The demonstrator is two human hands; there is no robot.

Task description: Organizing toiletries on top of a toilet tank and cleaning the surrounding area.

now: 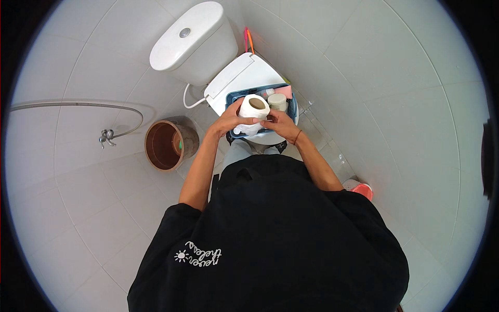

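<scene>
A white toilet paper roll (253, 111) is held over a blue plastic basket (229, 102), its cardboard core facing up towards me. My left hand (228, 120) grips the roll from the left side, thumb across its front. On the roll's lower right side, the fingers of my right hand (280, 124) pinch at the paper. The basket rests on the closed white toilet lid (249, 76). Inside it stand a white-lidded jar (277, 99), a pink tube (284, 91) and a bottle with a white cap (269, 92). My hands and the roll hide part of the contents.
The toilet cistern (191, 39) stands behind the lid. A brown bucket (171, 146) is on the floor at left, below a wall tap (107, 138) with a metal hose (78, 104). Pink and orange handles (248, 40) lean in the corner. A red-and-white container (360, 190) sits by the right wall.
</scene>
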